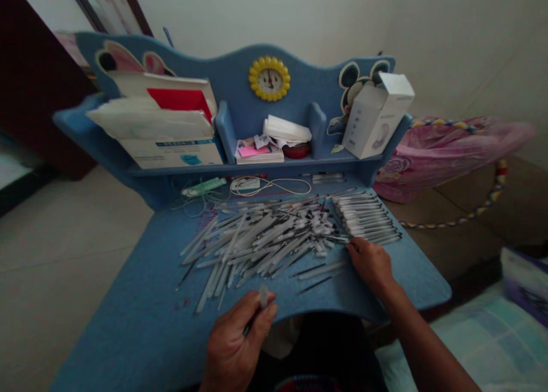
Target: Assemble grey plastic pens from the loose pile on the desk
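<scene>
My left hand [237, 338] is closed near the table's front edge around a slim pen [263, 296]. Its translucent whitish end sticks up past the thumb, and a dark part shows between the fingers. My right hand [371, 265] reaches to the right side, fingertips pinched at the lower left of a neat row of pens [368, 216] with dark ends. What those fingertips hold is hidden. Between the hands and the shelf spreads a loose heap of similar whitish pens [261, 238]. Several thin dark refills or pens [314, 285] lie apart, left of my right hand.
The blue table [124, 300] has a raised shelf with a yellow flower clock [269, 79], a white box [377, 118] and a mask carton [175, 152]. A white cable [278, 185] and a green power strip [204, 186] lie beneath. A pink-covered hoop basket [449, 152] stands right.
</scene>
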`<state>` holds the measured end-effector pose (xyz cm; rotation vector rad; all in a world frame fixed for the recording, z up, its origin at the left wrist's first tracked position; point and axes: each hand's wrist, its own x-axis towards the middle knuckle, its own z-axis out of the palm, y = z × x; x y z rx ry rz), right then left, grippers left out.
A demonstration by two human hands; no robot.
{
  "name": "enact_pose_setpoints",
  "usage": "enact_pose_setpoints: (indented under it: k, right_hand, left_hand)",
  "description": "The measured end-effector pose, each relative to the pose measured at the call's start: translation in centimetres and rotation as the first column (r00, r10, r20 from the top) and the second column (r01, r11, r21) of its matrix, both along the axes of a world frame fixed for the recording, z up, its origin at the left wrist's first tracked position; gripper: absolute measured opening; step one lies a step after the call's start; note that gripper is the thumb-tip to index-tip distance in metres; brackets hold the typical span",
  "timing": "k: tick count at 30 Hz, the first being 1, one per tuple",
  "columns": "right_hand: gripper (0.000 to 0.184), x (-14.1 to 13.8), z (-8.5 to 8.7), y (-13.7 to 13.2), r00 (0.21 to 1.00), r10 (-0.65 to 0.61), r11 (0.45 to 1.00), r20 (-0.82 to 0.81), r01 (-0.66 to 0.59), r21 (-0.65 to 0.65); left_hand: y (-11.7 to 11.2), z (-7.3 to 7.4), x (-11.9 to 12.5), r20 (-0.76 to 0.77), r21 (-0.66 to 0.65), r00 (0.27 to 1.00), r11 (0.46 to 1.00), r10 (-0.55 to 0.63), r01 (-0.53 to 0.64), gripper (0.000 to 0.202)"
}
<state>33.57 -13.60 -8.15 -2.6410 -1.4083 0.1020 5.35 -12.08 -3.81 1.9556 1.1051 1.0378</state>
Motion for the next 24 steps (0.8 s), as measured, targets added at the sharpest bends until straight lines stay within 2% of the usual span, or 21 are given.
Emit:
enact_pose_setpoints:
  k: [5, 11, 17, 24]
  right_hand:
    - [0.025, -0.3, 0.6, 0.8, 0.999, 0.051, 0.994, 0.003, -0.050, -0.096]
    - [0.018, 0.2, 1.1, 0.8, 0.992, 0.128, 0.982, -0.019, -0.130, -0.135]
    - [0.017, 0.7, 1.2, 0.6, 0.976, 0.210, 0.973, -0.065, -0.215, -0.085]
    - [0.023, 1.2, 0.9, 0.0, 0.955, 0.252, 0.968, -0.155, -0.248, 0.049]
  left_hand:
    - [0.2, -0.4, 0.0, -0.029, 0.099, 0.999, 0.994, -0.034, 0.036, 0.014]
    - [0.1, -0.9, -0.1, -0.038, 0.116, 0.999, 0.992, -0.037, 0.041, 0.014]
    - [-0.2, -1.0, -0.2, -0.032, 0.084, 0.998, 0.995, -0.048, 0.051, 0.013]
    - [-0.4, -1.3, -0.1, -0.042, 0.025, 0.995, 0.996, -0.088, 0.089, 0.013]
